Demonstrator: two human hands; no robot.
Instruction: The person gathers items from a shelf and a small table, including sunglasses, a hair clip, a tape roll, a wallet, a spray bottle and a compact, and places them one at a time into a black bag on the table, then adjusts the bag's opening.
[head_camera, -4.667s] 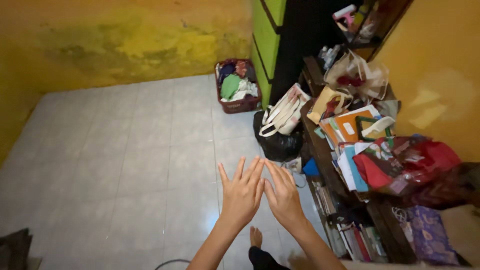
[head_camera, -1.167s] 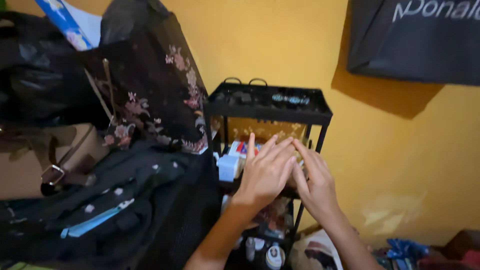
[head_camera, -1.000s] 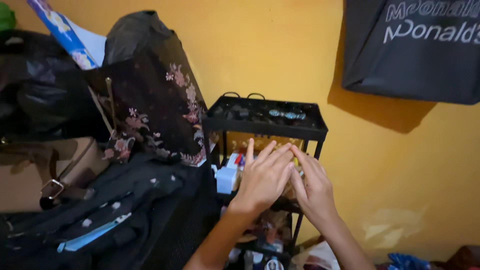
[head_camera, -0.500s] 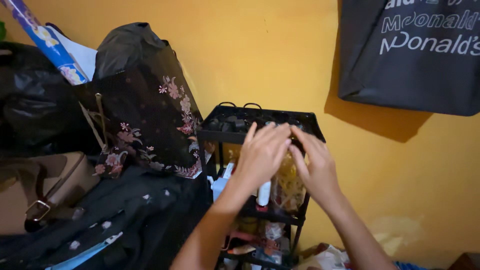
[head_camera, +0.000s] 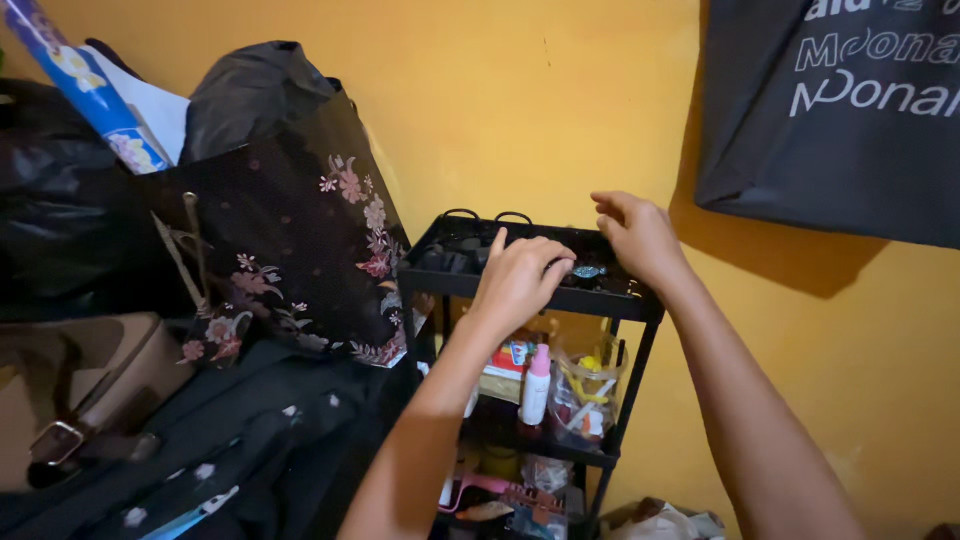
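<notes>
**Both hands at the top tray of a black shelf rack**

At nine o'clock a tan leather bag (head_camera: 70, 385) with a metal buckle lies beside a black backpack (head_camera: 240, 440). Above them, toward ten o'clock, a rolled blue printed sheet (head_camera: 85, 85) pokes up behind a dark floral-print bag (head_camera: 285, 230), which leans against the orange wall (head_camera: 520, 110) and just touches the rack's left side.

At the centre stands a black metal shelf rack (head_camera: 640, 330). The left hand (head_camera: 520, 280) hangs over the front rim of the rack's top tray (head_camera: 445, 280), fingers curled downward and forefinger raised; its grip is partly closed, but whether it has hold of anything cannot be told, since the fingertips hide what lies beneath. Just beside it, at one o'clock, the right hand (head_camera: 640, 235) reaches over the tray's back right part, fingers bent loosely, with nothing visibly held. Between the two hands a small blue-green object (head_camera: 588, 271) rests in the tray among dark, indistinct items.

On the shelf below stand a white bottle with a pink cap (head_camera: 536, 385) and a clear packet of small items (head_camera: 585, 395). At two o'clock a dark cloth bag (head_camera: 830, 120) hangs on the wall.

The step in hand looks like sorting through the top tray; a next move would call for pinching one small piece without tipping its neighbours.
</notes>
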